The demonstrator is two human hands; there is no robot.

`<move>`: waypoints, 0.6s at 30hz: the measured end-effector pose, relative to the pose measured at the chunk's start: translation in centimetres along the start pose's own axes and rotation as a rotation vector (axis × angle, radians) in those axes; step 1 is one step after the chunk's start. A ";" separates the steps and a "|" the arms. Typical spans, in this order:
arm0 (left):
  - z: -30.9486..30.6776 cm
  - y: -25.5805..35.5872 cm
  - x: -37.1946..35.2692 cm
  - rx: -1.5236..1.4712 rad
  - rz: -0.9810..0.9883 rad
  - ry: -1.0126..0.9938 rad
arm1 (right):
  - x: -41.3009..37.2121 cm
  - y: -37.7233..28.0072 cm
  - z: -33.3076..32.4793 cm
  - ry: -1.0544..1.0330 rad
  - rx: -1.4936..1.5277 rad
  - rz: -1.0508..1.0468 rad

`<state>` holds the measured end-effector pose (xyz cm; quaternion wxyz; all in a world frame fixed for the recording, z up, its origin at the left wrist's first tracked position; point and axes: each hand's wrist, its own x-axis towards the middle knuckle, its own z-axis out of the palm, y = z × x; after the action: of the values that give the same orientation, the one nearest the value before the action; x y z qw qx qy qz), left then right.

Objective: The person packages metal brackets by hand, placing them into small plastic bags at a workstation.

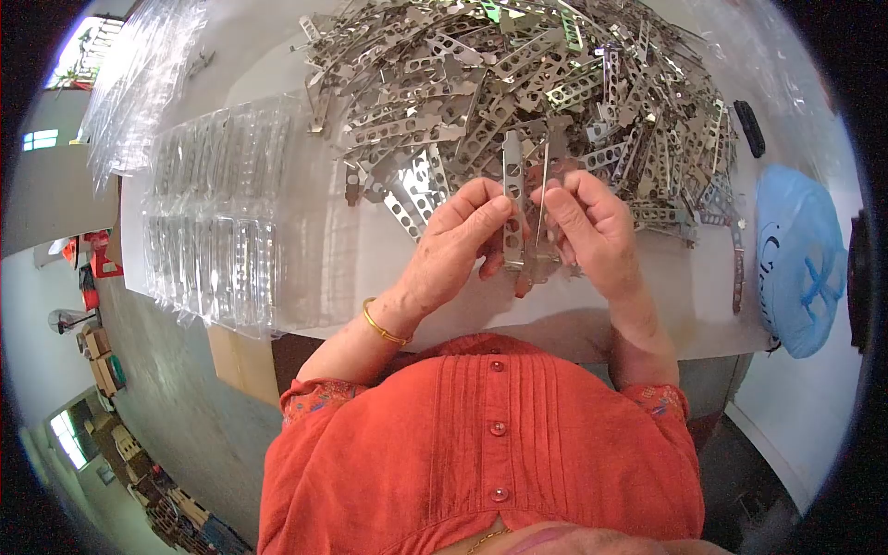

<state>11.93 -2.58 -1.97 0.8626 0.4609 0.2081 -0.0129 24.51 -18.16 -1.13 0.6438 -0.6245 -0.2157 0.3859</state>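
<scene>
My left hand (467, 227) pinches a flat metal strip with a row of round holes (512, 171), held upright in front of me. In my right hand (587, 222) a second metal strip (544, 176) is gripped, turned nearly edge-on to the camera. The two strips stand side by side, a small gap apart at their upper ends. Just beyond both hands spreads a large heap of similar perforated metal strips (481, 92). Some of my fingertips are hidden behind the strips.
A clear plastic tray (213, 213) with long compartments lies at the left of the white table (370, 305). Clear plastic sheeting (148, 83) is behind it. At the right are a blue bag (800, 259), a black object (749, 129) and a lone strip (737, 268).
</scene>
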 end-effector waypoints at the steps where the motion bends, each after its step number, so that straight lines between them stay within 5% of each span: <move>1: 0.0 0.0 0.0 0.019 -0.002 0.005 | 0.0 0.2 0.1 0.016 -0.071 -0.037; 18: 0.2 -0.6 0.0 0.006 0.004 -0.007 | -0.3 0.5 0.9 0.055 -0.168 -0.048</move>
<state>11.88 -3.09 -2.36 0.8619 0.4640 0.2041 -0.0134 23.53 -17.91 -1.49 0.6041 -0.6812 -0.2444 0.3335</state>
